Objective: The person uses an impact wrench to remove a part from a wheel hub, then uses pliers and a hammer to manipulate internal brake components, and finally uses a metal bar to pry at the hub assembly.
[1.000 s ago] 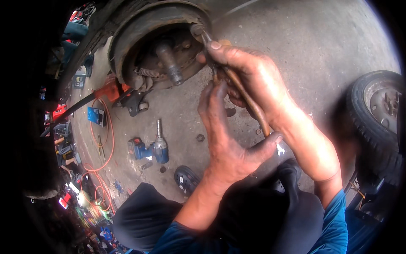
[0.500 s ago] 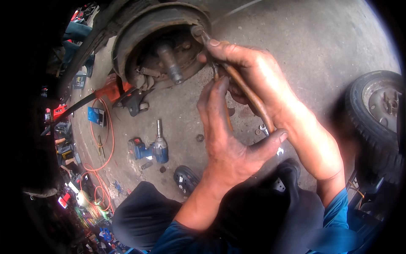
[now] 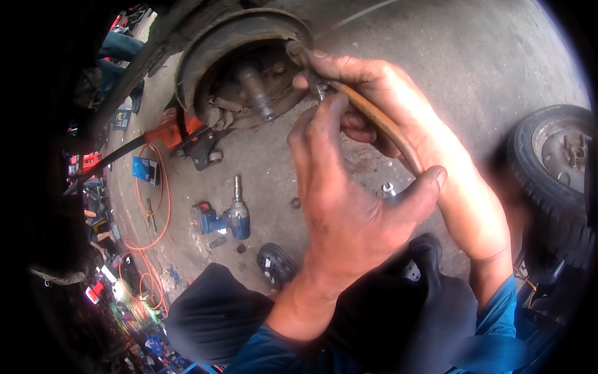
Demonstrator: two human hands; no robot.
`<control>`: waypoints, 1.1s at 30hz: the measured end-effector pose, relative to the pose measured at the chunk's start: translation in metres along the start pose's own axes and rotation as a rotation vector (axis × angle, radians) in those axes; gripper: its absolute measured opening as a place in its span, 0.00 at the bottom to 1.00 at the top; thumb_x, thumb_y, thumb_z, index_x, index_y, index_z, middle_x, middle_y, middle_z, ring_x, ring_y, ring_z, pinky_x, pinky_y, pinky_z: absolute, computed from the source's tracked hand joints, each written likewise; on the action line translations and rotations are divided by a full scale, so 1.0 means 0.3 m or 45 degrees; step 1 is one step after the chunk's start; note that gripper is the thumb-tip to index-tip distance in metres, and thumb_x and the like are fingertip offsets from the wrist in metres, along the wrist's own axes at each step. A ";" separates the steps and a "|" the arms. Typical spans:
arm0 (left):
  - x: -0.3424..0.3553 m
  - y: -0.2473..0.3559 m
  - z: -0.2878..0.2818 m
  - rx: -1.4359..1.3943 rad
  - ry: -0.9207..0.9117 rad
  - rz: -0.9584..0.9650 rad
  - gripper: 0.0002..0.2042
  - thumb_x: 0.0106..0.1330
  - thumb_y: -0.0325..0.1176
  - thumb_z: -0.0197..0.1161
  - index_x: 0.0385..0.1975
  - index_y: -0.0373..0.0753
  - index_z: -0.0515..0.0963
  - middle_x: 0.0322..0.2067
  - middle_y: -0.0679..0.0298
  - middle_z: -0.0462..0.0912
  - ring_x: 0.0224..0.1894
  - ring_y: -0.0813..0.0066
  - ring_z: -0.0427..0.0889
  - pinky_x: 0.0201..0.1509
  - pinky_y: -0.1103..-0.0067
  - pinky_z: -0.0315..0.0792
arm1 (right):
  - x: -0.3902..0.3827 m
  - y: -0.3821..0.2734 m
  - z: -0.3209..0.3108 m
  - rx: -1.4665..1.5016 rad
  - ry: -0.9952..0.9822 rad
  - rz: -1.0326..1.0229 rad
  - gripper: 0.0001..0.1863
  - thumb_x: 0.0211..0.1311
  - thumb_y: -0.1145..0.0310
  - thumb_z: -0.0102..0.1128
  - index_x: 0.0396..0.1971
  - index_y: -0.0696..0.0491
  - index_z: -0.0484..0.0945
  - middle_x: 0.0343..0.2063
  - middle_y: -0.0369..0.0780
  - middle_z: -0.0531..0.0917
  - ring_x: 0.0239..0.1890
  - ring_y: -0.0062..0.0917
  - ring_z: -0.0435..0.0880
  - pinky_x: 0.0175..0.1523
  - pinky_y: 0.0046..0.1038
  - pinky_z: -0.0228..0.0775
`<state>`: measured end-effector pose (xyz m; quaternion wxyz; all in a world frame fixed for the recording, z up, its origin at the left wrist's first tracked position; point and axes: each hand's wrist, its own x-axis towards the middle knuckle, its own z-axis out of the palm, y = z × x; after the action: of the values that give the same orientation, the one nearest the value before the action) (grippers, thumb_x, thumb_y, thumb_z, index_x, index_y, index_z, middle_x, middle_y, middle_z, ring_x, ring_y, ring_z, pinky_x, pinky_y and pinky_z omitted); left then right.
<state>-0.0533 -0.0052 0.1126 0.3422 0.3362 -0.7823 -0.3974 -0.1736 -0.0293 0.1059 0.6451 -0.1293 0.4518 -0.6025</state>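
A pair of pliers [image 3: 380, 119] with worn orange-brown handles is held in both my hands. My right hand [image 3: 392, 100] is closed around its upper part, thumb and fingertips near the jaws. My left hand [image 3: 346, 181] wraps the handles lower down, its thumb pressed on one handle's end, its fingers hiding the other handle. At the tool's head a small rounded, rusty piece [image 3: 296, 50] shows by the rim of the brake assembly [image 3: 193, 56]; whether the jaws grip it I cannot tell. Inside the assembly are a metal spindle [image 3: 255, 92] and a coil spring [image 3: 225, 104].
A blue cordless impact wrench [image 3: 237, 219] lies on the concrete floor, left of my foot. Behind it are an orange jack [image 3: 168, 128] and an orange hose [image 3: 163, 230]. A spanner [image 3: 389, 189] lies beyond my left hand. At right rests a wheel [image 3: 554, 149].
My left hand has shifted a little right and its thumb has moved up with the handle end. The pliers' handles have swung slightly rightward. My right hand is nearly in the same place.
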 end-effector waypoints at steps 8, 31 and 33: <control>0.006 0.009 -0.007 -0.067 -0.034 -0.187 0.44 0.41 0.33 0.73 0.60 0.29 0.55 0.51 0.53 0.65 0.54 0.65 0.67 0.58 0.72 0.64 | -0.003 -0.013 -0.014 -0.033 -0.125 0.057 0.18 0.62 0.56 0.57 0.36 0.58 0.80 0.26 0.41 0.79 0.26 0.24 0.75 0.30 0.26 0.67; -0.067 -0.102 -0.041 -0.026 -0.090 0.084 0.49 0.41 0.34 0.71 0.64 0.30 0.49 0.57 0.44 0.54 0.57 0.51 0.59 0.58 0.65 0.61 | 0.068 0.030 -0.005 -0.683 0.121 -0.959 0.13 0.54 0.68 0.62 0.36 0.61 0.82 0.27 0.43 0.84 0.30 0.23 0.83 0.37 0.25 0.75; -0.104 -0.124 -0.037 0.006 -0.080 0.106 0.50 0.41 0.35 0.72 0.64 0.30 0.48 0.57 0.43 0.53 0.57 0.50 0.58 0.58 0.64 0.61 | 0.061 0.046 -0.012 -0.681 0.096 -0.961 0.12 0.54 0.69 0.63 0.35 0.61 0.81 0.27 0.42 0.84 0.29 0.23 0.82 0.37 0.25 0.75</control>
<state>-0.0181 -0.0017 0.0777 0.3329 0.2914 -0.8070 -0.3912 -0.1695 -0.0410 0.0862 0.3077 -0.4245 0.5357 -0.6619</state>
